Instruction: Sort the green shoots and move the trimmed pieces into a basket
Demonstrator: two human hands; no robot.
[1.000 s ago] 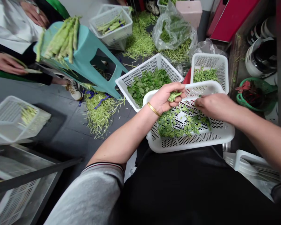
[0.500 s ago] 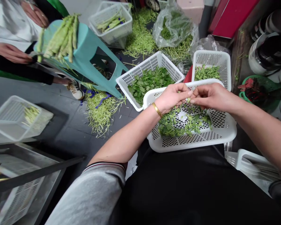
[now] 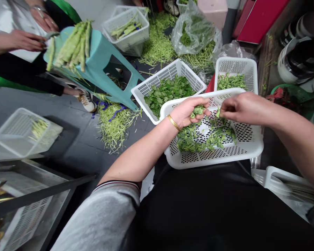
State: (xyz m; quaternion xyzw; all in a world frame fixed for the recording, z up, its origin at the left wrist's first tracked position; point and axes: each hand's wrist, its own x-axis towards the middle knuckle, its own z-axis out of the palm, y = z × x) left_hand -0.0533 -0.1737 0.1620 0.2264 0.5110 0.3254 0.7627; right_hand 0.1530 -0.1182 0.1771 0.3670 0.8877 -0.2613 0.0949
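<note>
On my lap rests a white perforated basket (image 3: 214, 157) with green leafy sprigs (image 3: 191, 139) scattered over its bottom. My left hand (image 3: 189, 111), a gold bracelet at its wrist, is curled above the basket around a small bunch of greens (image 3: 197, 111). To its right, my right hand (image 3: 238, 108) pinches a small green sprig (image 3: 218, 112) between thumb and fingertips, over the basket's far right part. The two hands are apart. Just beyond stands a white basket (image 3: 138, 91) of loose green leaves (image 3: 169, 92).
Another white basket (image 3: 251, 66) holds small green sprigs. A turquoise stool (image 3: 99, 48) bears pale green stalks (image 3: 73, 48), with a co-worker's hands (image 3: 28, 40) beside it. Trimmings (image 3: 112, 122) litter the floor. A metal rack (image 3: 60, 184) stands at left, a plastic bag (image 3: 196, 31) behind.
My hands have moved apart; my right hand has drawn right with a sprig in its pinch. My left palm has turned up, showing its greens. The co-worker's near hand has risen toward the stool.
</note>
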